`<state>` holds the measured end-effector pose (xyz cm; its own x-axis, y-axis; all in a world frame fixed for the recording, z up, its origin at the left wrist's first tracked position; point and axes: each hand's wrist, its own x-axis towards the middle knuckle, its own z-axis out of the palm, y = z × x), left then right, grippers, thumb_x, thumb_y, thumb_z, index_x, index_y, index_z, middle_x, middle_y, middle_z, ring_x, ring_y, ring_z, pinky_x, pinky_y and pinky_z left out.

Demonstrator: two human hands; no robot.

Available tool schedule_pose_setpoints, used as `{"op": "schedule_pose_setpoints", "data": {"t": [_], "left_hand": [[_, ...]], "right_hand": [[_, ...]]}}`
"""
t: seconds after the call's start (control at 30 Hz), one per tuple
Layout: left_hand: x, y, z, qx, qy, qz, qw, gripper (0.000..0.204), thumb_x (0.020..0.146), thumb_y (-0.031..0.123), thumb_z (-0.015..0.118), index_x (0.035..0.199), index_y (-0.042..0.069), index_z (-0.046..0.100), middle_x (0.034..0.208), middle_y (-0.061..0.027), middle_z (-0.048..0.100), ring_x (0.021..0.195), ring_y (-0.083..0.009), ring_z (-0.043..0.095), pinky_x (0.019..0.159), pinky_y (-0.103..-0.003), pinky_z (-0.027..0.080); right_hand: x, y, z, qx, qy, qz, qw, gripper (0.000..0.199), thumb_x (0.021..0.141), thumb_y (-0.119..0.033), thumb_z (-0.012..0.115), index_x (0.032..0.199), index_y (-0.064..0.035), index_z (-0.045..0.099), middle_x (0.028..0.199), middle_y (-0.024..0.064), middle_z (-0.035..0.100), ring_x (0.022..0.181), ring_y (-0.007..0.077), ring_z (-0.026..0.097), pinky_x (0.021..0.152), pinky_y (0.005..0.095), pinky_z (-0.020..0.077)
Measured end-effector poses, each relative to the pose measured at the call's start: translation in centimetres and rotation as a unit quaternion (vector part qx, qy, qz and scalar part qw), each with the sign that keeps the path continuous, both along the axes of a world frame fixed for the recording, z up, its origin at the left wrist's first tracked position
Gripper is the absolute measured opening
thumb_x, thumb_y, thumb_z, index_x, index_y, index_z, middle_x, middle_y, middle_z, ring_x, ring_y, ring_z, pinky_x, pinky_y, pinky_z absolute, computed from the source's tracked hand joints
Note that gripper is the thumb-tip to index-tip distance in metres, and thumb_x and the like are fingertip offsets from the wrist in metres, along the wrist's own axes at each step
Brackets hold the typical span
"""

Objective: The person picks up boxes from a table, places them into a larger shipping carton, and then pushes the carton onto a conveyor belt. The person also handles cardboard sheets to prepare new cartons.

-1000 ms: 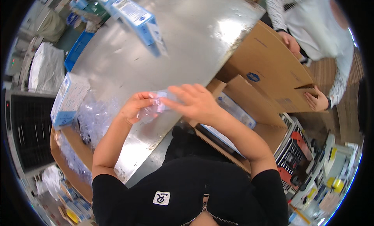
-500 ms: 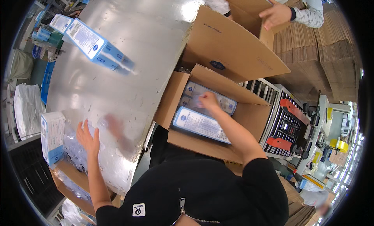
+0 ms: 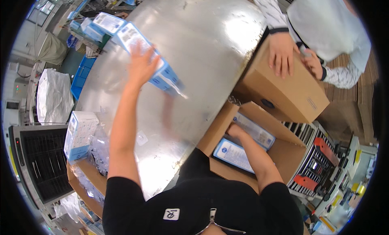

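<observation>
- Your left hand (image 3: 142, 67) lies open, flat on the blue-and-white box (image 3: 148, 59) on the tabletop (image 3: 202, 44); wrap fingers round its edges before lifting.
- Your right hand (image 3: 234, 131) is down inside the open carton (image 3: 283, 150), fingers hidden, can't tell its grip; clear a slot there.

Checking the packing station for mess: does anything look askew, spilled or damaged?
Nothing looks spilled or damaged. The blue-and-white boxes under the left hand lie at an angle on the metal table, and the right hand reaches into the open carton.

Blue-and-white box (image 3: 148, 59) on silvery steel table (image 3: 202, 44); brown cardboard carton (image 3: 283, 150).
</observation>
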<state>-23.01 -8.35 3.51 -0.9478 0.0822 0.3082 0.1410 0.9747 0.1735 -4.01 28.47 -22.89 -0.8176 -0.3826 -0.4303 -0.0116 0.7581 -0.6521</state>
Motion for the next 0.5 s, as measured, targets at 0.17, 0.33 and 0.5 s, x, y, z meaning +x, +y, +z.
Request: {"op": "schedule_pose_setpoints", "data": {"t": [0.17,0.33,0.5], "left_hand": [[4.2,5.3,-1.7,0.026,-0.087,-0.161,0.983,0.046,0.079,0.045,0.060,0.114,0.015,0.062,0.142,-0.0131,0.035,0.134,-0.0439,0.019,0.096,-0.051,0.040],[7.8,4.3,1.9,0.127,-0.221,-0.348,0.902,0.039,0.080,0.041,0.060,0.109,0.014,0.062,0.137,-0.0151,0.040,0.128,-0.0386,0.033,0.096,-0.049,0.039],[-15.6,-3.4,3.8,-0.014,0.082,0.034,0.996,0.044,0.088,0.045,0.050,0.124,0.021,0.053,0.144,-0.0166,0.028,0.132,-0.0404,0.025,0.098,-0.054,0.036]], "right_hand": [[-1.1,-0.7,19.1,0.060,0.064,-0.053,0.995,0.030,0.074,-0.012,0.062,0.104,-0.0095,0.062,0.106,0.0179,0.060,0.091,0.0325,0.060,0.077,0.0404,0.0485],[-7.0,-5.2,30.6,0.062,0.414,0.138,0.897,0.071,0.061,-0.004,0.070,0.127,-0.0183,0.048,0.129,0.0130,0.045,0.117,0.0331,0.044,0.099,0.0462,0.0341],[-9.3,-9.7,29.0,0.091,0.331,0.249,0.906,0.085,0.057,-0.008,0.075,0.134,-0.0181,0.042,0.124,0.0160,0.046,0.122,0.0336,0.040,0.107,0.0504,0.0228]]}}
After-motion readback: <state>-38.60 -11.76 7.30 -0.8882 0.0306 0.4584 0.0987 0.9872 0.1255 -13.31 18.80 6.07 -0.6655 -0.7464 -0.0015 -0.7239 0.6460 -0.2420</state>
